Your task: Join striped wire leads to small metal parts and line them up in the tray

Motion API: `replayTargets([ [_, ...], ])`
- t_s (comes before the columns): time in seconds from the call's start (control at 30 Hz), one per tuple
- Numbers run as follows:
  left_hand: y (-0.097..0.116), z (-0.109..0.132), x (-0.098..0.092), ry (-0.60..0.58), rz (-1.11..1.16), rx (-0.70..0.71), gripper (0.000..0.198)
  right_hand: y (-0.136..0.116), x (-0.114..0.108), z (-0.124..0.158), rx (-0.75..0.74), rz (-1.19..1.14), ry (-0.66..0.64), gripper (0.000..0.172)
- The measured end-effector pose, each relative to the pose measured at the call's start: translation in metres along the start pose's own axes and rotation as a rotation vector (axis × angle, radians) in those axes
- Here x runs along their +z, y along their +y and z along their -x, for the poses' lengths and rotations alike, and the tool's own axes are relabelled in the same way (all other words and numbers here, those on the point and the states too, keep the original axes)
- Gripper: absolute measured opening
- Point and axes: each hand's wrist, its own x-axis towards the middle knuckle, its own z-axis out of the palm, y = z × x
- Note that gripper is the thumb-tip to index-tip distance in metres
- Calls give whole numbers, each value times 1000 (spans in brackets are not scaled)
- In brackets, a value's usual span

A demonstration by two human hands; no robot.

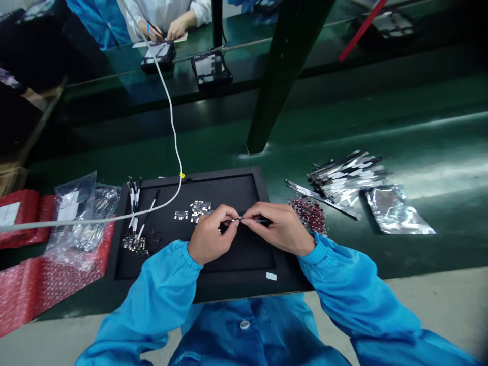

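Left hand (214, 233) and right hand (281, 226), both pinching a small strip (240, 218) between them; probably light, bendable and fragile, best held by its edges. Circuit boards (200, 206) lie beyond the left hand.

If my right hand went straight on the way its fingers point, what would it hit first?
Probably your left hand, opposite your right hand across the small part pinched between them; depth is hard to judge.

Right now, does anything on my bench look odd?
Possibly the white cable: it loops across the left of the black tray, in front of the strips, cluttering the work area. Whether it touches them is unclear.
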Motion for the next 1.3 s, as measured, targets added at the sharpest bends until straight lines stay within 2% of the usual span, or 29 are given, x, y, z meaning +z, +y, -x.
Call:
replayTargets([
  [1.03,-2,2,2,29,-63,131,9,0,0,2,-9,47,-13,7],
  [1.3,-7,3,2,-16,-124,199,10,3,1,2,-62,124,-36,10],
])
